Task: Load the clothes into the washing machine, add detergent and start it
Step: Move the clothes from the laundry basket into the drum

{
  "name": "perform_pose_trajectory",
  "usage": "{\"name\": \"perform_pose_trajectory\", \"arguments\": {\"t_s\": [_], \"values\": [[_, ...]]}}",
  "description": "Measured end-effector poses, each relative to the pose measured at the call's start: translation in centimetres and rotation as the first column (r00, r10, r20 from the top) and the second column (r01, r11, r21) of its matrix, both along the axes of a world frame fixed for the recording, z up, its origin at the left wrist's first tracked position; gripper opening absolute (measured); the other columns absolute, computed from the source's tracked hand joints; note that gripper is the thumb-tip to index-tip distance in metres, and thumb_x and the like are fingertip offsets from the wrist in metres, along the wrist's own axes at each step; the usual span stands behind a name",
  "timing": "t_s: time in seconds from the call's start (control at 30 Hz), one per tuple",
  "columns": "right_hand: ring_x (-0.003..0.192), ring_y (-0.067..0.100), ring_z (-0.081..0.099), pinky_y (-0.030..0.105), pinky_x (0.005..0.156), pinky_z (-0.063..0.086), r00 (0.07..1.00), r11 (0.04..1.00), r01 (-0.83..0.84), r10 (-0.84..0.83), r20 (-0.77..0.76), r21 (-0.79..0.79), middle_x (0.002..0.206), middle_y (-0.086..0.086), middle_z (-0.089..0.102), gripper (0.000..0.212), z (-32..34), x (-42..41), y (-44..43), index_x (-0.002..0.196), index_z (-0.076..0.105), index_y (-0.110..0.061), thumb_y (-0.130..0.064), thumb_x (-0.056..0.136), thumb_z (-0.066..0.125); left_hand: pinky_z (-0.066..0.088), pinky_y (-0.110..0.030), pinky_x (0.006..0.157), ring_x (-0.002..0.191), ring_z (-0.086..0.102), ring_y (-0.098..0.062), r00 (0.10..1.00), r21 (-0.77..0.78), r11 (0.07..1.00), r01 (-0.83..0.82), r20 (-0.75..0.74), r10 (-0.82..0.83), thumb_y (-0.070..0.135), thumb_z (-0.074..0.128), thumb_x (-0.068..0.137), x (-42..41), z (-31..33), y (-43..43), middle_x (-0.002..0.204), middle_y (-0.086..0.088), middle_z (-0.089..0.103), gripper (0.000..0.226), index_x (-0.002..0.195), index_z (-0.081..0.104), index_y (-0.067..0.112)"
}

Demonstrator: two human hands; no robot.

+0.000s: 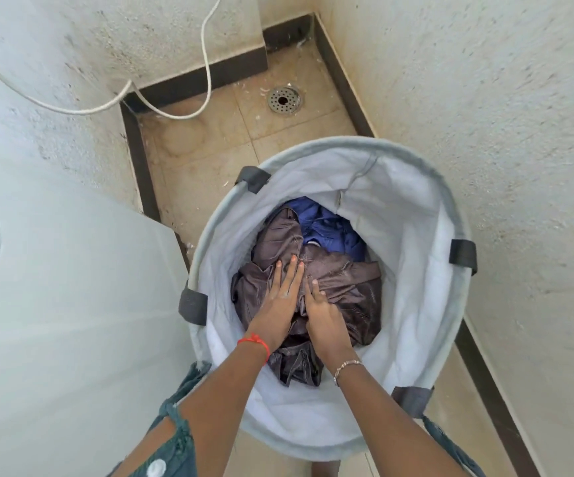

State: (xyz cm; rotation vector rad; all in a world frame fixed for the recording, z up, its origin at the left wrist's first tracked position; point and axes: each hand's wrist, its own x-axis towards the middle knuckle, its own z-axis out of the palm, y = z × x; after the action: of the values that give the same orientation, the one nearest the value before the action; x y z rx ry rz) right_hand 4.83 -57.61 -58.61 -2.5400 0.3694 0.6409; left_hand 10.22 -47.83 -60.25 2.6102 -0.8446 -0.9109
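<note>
I press my left hand (pixel 280 299), fingers spread flat, on the brown shiny garment (pixel 344 290) inside the round white fabric laundry basket (pixel 399 208); beside it, my right hand (pixel 323 315) pinches the same cloth.

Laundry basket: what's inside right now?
Inside the laundry basket: a brown garment on top, a blue garment behind it. Both hands rest on the brown one. Anything underneath is covered.

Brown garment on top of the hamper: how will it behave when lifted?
The brown garment looks limp: it lies in deep crumples, so it will likely drape and trail. Its sheen suggests a slick fabric that may slide through the fingers. It overlaps the blue garment, which might drag along.
</note>
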Motion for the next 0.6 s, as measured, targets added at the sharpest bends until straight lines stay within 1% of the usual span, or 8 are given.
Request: {"name": "perform_pose_trajectory", "arguments": {"t_s": [0.07, 0.1, 0.17, 0.23, 0.33, 0.4, 0.53, 0.6], "values": [[0.131, 0.031, 0.04, 0.034, 0.1, 0.038, 0.999, 1.0, 0.004, -0.005, -0.045, -0.025, 0.155, 0.019, 0.011, 0.071, 2.0, -0.1, 0.0, 0.148, 0.008, -0.004, 0.013, 0.085, 0.038, 0.0, -0.038, 0.119, 0.134, -0.029, -0.013, 0.999, -0.039, 0.999, -0.039, -0.008, 0.038, -0.019, 0.039, 0.08, -0.4, 1.6, -0.1, 0.143, 0.011, -0.029, 0.093, 0.136, -0.022, 0.024], [0.123, 0.032, 0.049, 0.031, 0.094, 0.044, 1.0, 0.998, 0.014, -0.013, 0.019, -0.058, 0.152, 0.023, 0.022, 0.074, 3.1, -0.2, 0.0, 0.146, 0.019, -0.001, 0.015, 0.079, 0.048, 0.001, -0.038, 0.119, 0.134, -0.028, -0.012, 0.998, -0.063, 0.996, -0.06, -0.012, 0.059, -0.019, 0.039, 0.08, -0.7, 2.6, -0.1, 0.144, 0.013, -0.027, 0.093, 0.136, -0.02, 0.025], [0.081, 0.028, 0.071, 0.021, 0.059, 0.052, 0.99, 0.994, 0.044, -0.03, 0.137, -0.1, 0.12, 0.026, 0.061, 0.085, 5.5, -0.6, 0.1, 0.121, 0.058, 0.003, 0.014, 0.039, 0.077, -0.001, -0.036, 0.12, 0.136, -0.028, -0.011, 0.995, -0.124, 0.987, -0.099, -0.016, 0.098, -0.022, 0.036, 0.078, -1.2, 5.6, -0.3, 0.147, 0.014, -0.025, 0.094, 0.137, -0.017, 0.028], [0.053, 0.017, 0.068, 0.018, 0.041, 0.045, 0.987, 0.991, 0.039, -0.017, 0.163, -0.13, 0.096, 0.014, 0.073, 0.087, 8.1, -0.9, -0.2, 0.098, 0.073, -0.006, 0.006, 0.011, 0.08, -0.004, -0.034, 0.119, 0.137, -0.028, -0.011, 0.992, -0.177, 0.976, -0.126, -0.001, 0.128, -0.024, 0.032, 0.077, -1.6, 9.3, -0.7, 0.148, 0.015, -0.023, 0.093, 0.139, -0.014, 0.029], [0.04, 0.018, 0.06, 0.02, 0.034, 0.04, 0.969, 0.995, 0.085, -0.072, 0.236, -0.044, 0.102, 0.018, 0.071, 0.074, 13.0, -1.3, -0.4, 0.099, 0.072, -0.002, 0.012, 0.026, 0.072, -0.007, -0.032, 0.119, 0.14, -0.024, -0.012, 0.987, -0.259, 0.957, -0.134, 0.052, 0.153, -0.021, 0.033, 0.077, -1.7, 15.9, -1.2, 0.152, 0.013, -0.016, 0.091, 0.146, -0.005, 0.024], [0.038, 0.022, 0.057, 0.022, 0.034, 0.04, 0.953, 0.988, 0.152, -0.155, 0.262, 0.032, 0.11, 0.023, 0.067, 0.065, 17.5, -1.5, -0.4, 0.105, 0.068, 0.003, 0.014, 0.042, 0.055, -0.012, -0.028, 0.117, 0.141, -0.022, -0.011, 0.987, -0.296, 0.949, -0.108, 0.082, 0.138, -0.021, 0.034, 0.072, -1.6, 20.6, -1.2, 0.153, 0.014, -0.012, 0.094, 0.149, 0.001, 0.022], [0.072, 0.036, 0.064, 0.037, 0.064, 0.05, 0.907, 0.972, 0.213, -0.233, 0.351, 0.095, 0.14, 0.02, 0.044, 0.07, 27.1, -1.7, 0.3, 0.133, 0.047, 0.0, 0.019, 0.066, 0.044, -0.007, -0.032, 0.119, 0.143, -0.018, -0.013, 0.977, -0.308, 0.951, -0.03, 0.19, 0.092, -0.021, 0.033, 0.071, -1.4, 30.2, -0.2, 0.154, 0.013, -0.009, 0.094, 0.15, 0.002, 0.02], [0.084, 0.037, 0.065, 0.041, 0.073, 0.053, 0.874, 0.969, 0.222, -0.249, 0.417, 0.113, 0.142, 0.016, 0.043, 0.071, 32.0, -1.9, 0.9, 0.135, 0.045, -0.002, 0.018, 0.067, 0.045, 0.001, -0.04, 0.119, 0.143, -0.013, -0.018, 0.957, -0.299, 0.954, 0.005, 0.278, 0.082, -0.019, 0.037, 0.072, -1.4, 34.9, 0.5, 0.157, 0.006, 0.001, 0.091, 0.15, 0.005, 0.017]]}}
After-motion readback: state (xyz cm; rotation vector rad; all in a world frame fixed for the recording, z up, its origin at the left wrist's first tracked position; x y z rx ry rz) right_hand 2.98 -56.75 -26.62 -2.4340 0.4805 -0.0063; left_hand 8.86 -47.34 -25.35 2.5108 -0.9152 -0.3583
